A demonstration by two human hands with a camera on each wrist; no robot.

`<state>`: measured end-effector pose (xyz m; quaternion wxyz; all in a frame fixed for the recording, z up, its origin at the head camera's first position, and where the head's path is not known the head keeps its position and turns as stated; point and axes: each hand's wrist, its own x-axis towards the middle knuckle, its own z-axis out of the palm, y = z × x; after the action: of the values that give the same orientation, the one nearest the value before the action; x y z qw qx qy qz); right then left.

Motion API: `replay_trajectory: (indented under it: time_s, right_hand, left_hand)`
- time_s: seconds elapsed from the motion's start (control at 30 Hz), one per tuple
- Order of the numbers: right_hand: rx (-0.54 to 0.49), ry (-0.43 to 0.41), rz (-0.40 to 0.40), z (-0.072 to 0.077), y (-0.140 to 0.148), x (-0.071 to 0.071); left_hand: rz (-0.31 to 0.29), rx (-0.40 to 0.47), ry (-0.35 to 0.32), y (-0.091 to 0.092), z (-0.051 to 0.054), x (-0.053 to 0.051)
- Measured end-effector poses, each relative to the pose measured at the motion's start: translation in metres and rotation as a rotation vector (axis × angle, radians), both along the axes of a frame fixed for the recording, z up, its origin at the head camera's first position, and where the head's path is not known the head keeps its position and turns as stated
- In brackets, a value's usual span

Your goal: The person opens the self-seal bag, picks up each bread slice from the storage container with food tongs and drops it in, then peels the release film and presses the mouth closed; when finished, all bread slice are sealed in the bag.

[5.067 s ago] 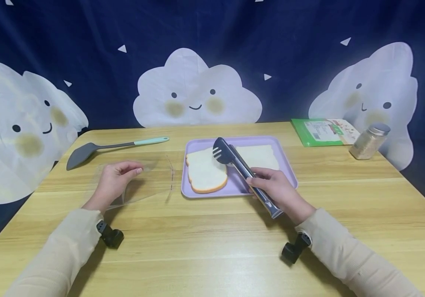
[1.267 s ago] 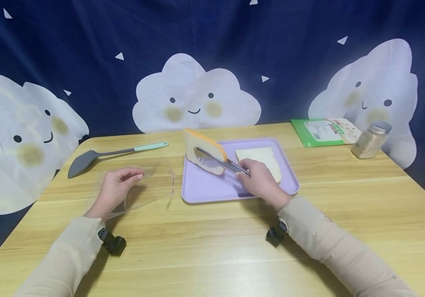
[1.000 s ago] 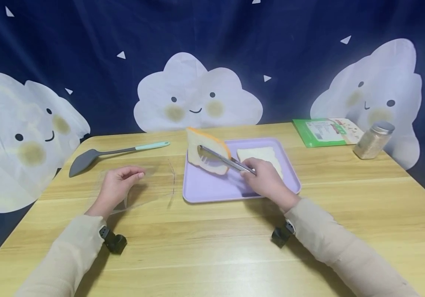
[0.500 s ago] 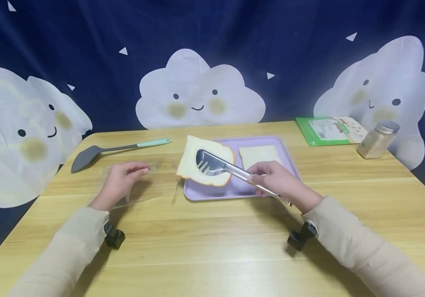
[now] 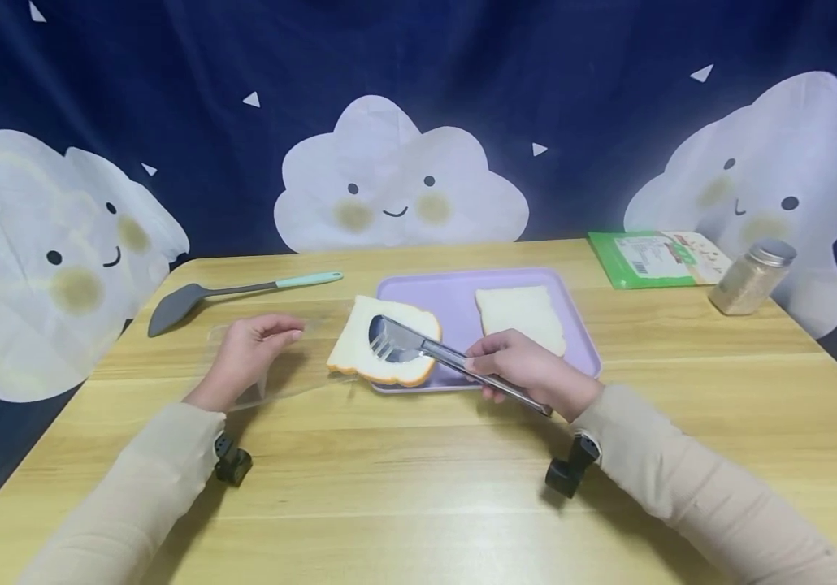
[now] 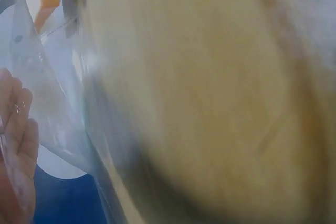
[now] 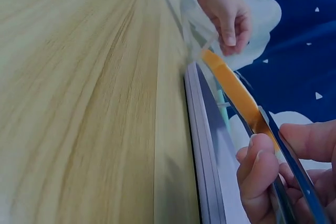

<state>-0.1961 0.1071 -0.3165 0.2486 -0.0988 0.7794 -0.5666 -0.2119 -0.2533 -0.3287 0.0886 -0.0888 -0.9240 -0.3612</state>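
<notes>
My left hand (image 5: pixel 246 357) pinches the upper side of a clear plastic bag (image 5: pixel 316 375), lifting it partly off the table with its mouth facing right. In my right hand (image 5: pixel 524 366) are metal tongs (image 5: pixel 455 354), gripped along the arms. Their slotted head clamps a slice of bread (image 5: pixel 349 345) with an orange-brown crust (image 7: pixel 236 87). The slice's left edge is at the bag's mouth; how far it is inside I cannot tell. A second bread slice (image 5: pixel 521 313) lies on the right of a lilac tray (image 5: pixel 440 286). The left wrist view is blurred, showing fingers through the plastic.
On the wooden table (image 5: pixel 389 487), a grey spatula (image 5: pixel 179 309) with a mint handle lies at the back left. A green-and-white packet (image 5: pixel 652 258) lies at the back right, beside a tilted-looking glass jar (image 5: pixel 751 278) with a metal lid.
The tongs closed on the left slice and lifted it from the tray. It was tilted up, then turned flatter and moved left to the bag's mouth. My left hand has hardly moved.
</notes>
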Motion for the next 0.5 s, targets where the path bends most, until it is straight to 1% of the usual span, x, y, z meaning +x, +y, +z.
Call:
replay_trajectory:
  time_s: [0.23, 0.37, 0.5]
  right_hand:
    - [0.016, -0.008, 0.045, 0.003, 0.001, -0.002]
    - [0.046, 0.021, 0.056, 0.006, 0.001, -0.003]
    - [0.042, 0.038, 0.054, 0.01, 0.003, -0.004]
  left_hand:
    - [-0.004, 0.017, 0.0, 0.003, 0.002, 0.002]
    - [-0.008, 0.042, -0.014, 0.003, 0.001, 0.004]
    - [-0.008, 0.054, -0.043, 0.004, 0.002, 0.006]
